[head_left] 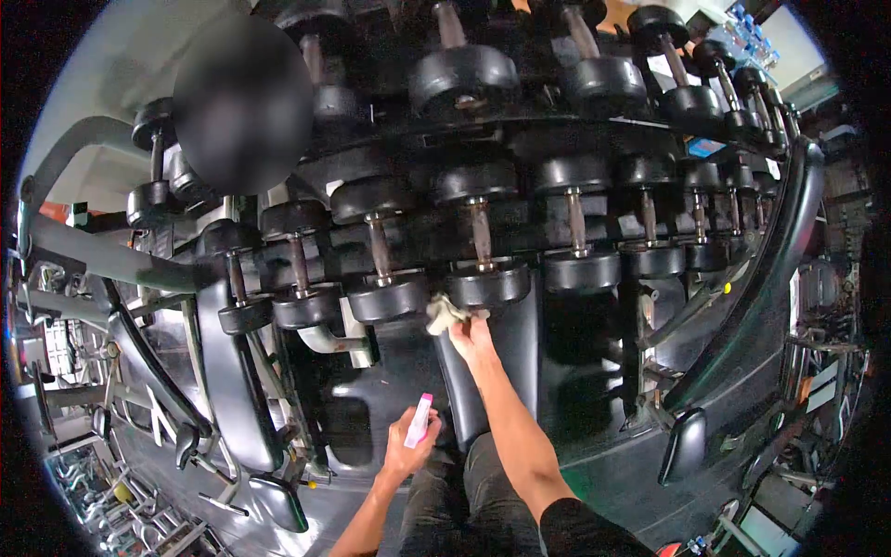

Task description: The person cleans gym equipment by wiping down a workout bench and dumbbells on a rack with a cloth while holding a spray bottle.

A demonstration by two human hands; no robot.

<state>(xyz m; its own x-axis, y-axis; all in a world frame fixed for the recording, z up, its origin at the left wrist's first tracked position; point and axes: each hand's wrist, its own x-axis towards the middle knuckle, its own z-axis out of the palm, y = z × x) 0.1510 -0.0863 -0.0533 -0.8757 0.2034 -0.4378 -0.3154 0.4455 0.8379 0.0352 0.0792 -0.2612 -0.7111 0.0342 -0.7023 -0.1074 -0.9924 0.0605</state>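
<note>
My left hand (pixel 408 447) is wrapped round a small white bottle (pixel 419 422) with a pink top, held low in front of my legs. Higher up, my right hand (pixel 471 336) grips a crumpled pale cloth (pixel 445 316) close to the lower head of a black dumbbell (pixel 487 281) on the lower rack row. Whether the cloth touches the dumbbell cannot be told. Just left of it lies another black dumbbell (pixel 385 295). Part of my right hand's fingers is hidden by the cloth.
An upper rack row (pixel 594 119) holds several more dumbbells. Padded black benches (pixel 237 381) stand at the left, below the rack, and a long bench pad (pixel 761 278) rises at the right. A blurred round patch covers the upper left.
</note>
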